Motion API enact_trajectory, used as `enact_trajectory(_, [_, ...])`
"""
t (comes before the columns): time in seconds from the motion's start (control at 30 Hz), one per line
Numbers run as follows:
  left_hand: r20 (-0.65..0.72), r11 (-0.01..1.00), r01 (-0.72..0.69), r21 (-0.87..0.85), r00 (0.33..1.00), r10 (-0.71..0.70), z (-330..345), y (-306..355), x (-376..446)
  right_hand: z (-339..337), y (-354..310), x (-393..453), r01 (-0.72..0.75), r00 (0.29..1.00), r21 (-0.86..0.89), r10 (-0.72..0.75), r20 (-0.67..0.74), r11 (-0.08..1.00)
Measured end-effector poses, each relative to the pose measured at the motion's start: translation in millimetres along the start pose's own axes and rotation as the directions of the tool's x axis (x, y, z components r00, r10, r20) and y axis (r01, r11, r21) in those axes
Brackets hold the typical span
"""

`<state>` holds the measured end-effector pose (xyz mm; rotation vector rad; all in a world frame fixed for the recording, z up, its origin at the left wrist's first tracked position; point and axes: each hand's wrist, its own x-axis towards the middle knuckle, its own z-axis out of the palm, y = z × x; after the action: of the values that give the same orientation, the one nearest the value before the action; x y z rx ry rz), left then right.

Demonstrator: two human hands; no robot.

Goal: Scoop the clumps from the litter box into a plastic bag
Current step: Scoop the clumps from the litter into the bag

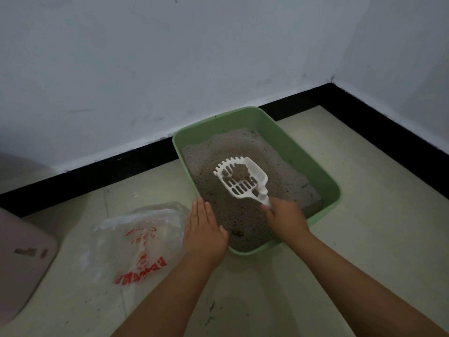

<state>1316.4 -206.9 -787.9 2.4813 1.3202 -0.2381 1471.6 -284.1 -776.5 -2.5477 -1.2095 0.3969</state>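
A brownish clump [241, 173] lies in the bowl of a white slotted scoop [240, 179], which is held above the grey litter [279, 166] near the middle of the green litter box [286, 139]. The right hand [284, 218] has its grip wrapped tight around the scoop's handle at the near end, over the box's near right part. A smaller dark clump [239, 233] sits in the litter close to the box's near corner, between the two hands. The left hand [203, 229] is flat with its fingers spread out straight and pinching nothing; it lies over the box's left rim, palm down, though whether it touches the rim cannot be told. Just left of that hand, a clear plastic bag [136, 242] with red print lies crumpled on the pale tiled floor [364, 215], beside the box. The box stands on the floor close to a white wall [170, 57] with a black skirting [97, 171], near the room's corner. At the far left edge a pinkish rounded object [19, 263] rests on the floor, well apart from the box.
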Motion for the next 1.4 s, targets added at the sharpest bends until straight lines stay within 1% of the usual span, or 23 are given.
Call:
enact_trajectory(0.17, [-0.025,0.999,-0.036,0.015,0.999,0.036,0.4,0.0,0.8,-1.0,4.8,0.5,-0.006,1.000,-0.015,0.006,-0.006,1.000])
enact_trajectory(0.23, [-0.036,0.987,-0.135,0.088,0.990,0.139,-0.2,-0.4,2.9,-0.8,6.3,1.1,-0.021,1.000,-0.006,0.021,-0.014,1.000])
enact_trajectory(0.27, [-0.014,0.963,-0.232,0.138,0.972,0.236,-0.3,-1.0,3.1,-1.1,7.1,1.4,-0.023,1.000,-0.006,0.023,-0.012,1.000])
enact_trajectory(0.3, [0.002,0.925,-0.348,0.154,0.936,0.352,0.4,-3.5,2.8,-2.5,7.4,1.9,-0.025,1.000,-0.005,0.025,-0.007,1.000])
enact_trajectory(0.37, [-0.068,0.800,-0.585,0.133,0.800,0.597,2.8,-9.3,-1.7,-5.6,8.5,2.6,-0.021,1.000,-0.013,0.021,-0.002,1.000])
enact_trajectory(0.4, [-0.084,0.739,-0.657,0.150,0.736,0.671,7.5,-12.5,-4.5,-6.6,9.0,3.0,-0.016,1.000,-0.018,0.016,-0.005,1.000])
enact_trajectory(0.47, [-0.205,0.662,-0.717,0.218,0.629,0.750,21.0,-22.3,-5.1,-9.9,9.2,3.1,-0.011,1.000,-0.038,0.010,-0.023,0.999])
enact_trajectory(0.57, [-0.335,0.664,-0.710,0.234,0.582,0.741,35.6,-24.1,-4.3,-12.0,10.3,0.3,0.009,1.000,-0.063,-0.010,-0.029,0.998])
enact_trajectory(0.7, [-0.373,0.644,-0.729,0.232,0.545,0.751,41.8,-24.9,3.0,-15.8,13.1,-3.7,-0.010,1.000,-0.047,0.009,-0.023,0.999])
enact_trajectory(0.8, [-0.415,0.617,-0.745,0.255,0.492,0.765,44.6,-26.5,5.5,-19.5,14.5,-7.2,-0.029,0.999,-0.130,0.027,-0.021,0.991])
enact_trajectory(0.9, [-0.401,0.605,-0.758,0.244,0.489,0.774,45.1,-28.1,4.1,-19.8,13.1,-13.4,-0.028,1.000,-0.129,0.029,0.010,0.991])
enact_trajectory(0.97, [-0.401,0.619,-0.762,0.192,0.515,0.758,38.8,-37.3,1.8,-20.0,9.3,-16.2,-0.011,1.000,-0.095,0.013,0.021,0.995])
enact_trajectory(1.03, [-0.464,0.691,-0.706,0.158,0.565,0.683,27.6,-57.2,-1.0,-19.4,3.1,-19.7,0.039,0.998,-0.092,-0.035,0.047,0.995])
enact_trajectory(1.07, [-0.493,0.758,-0.632,0.162,0.613,0.617,19.9,-69.9,-1.9,-19.1,-1.9,-21.9,0.075,0.996,-0.081,-0.070,0.060,0.994])
enact_trajectory(1.1, [-0.514,0.847,-0.504,0.172,0.687,0.513,9.8,-84.1,-3.4,-18.1,-8.9,-24.3,0.120,0.991,-0.063,-0.115,0.075,0.991])
enact_trajectory(1.13, [-0.520,0.929,-0.328,0.169,0.772,0.367,-2.1,-98.8,-5.6,-17.4,-17.3,-26.9,0.172,0.982,-0.044,-0.167,0.093,0.984])
enact_trajectory(1.17, [-0.500,0.982,-0.133,0.137,0.846,0.184,-13.8,-114.4,-8.0,-16.7,-26.8,-29.9,0.229,0.967,-0.026,-0.225,0.117,0.973])
enact_trajectory(1.2, [-0.431,0.994,0.066,0.084,0.902,-0.023,-23.8,-132.3,-9.3,-15.9,-38.0,-32.4,0.286,0.948,-0.015,-0.280,0.151,0.958])
enact_trajectory(1.23, [-0.330,0.969,0.246,0.031,0.917,-0.223,-30.7,-150.9,-10.3,-14.9,-49.8,-35.0,0.340,0.924,-0.011,-0.331,0.193,0.941])
enact_trajectory(1.27, [-0.228,0.927,0.374,-0.007,0.902,-0.366,-34.9,-169.3,-11.4,-13.2,-61.5,-37.6,0.393,0.895,-0.015,-0.378,0.237,0.920])
enact_trajectory(1.3, [-0.137,0.898,0.438,-0.040,0.888,-0.439,-36.8,-187.0,-12.2,-10.1,-73.0,-39.8,0.442,0.864,-0.025,-0.418,0.279,0.897])
enact_trajectory(1.37, [0.014,0.895,0.436,-0.099,0.900,-0.436,-36.1,-211.4,-15.5,-0.3,-94.6,-44.4,0.514,0.812,-0.070,-0.460,0.359,0.855])
enact_trajectory(1.4, [0.054,0.900,0.419,-0.122,0.908,-0.415,-35.9,-217.6,-17.9,6.3,-104.3,-46.5,0.537,0.793,-0.105,-0.459,0.401,0.837])
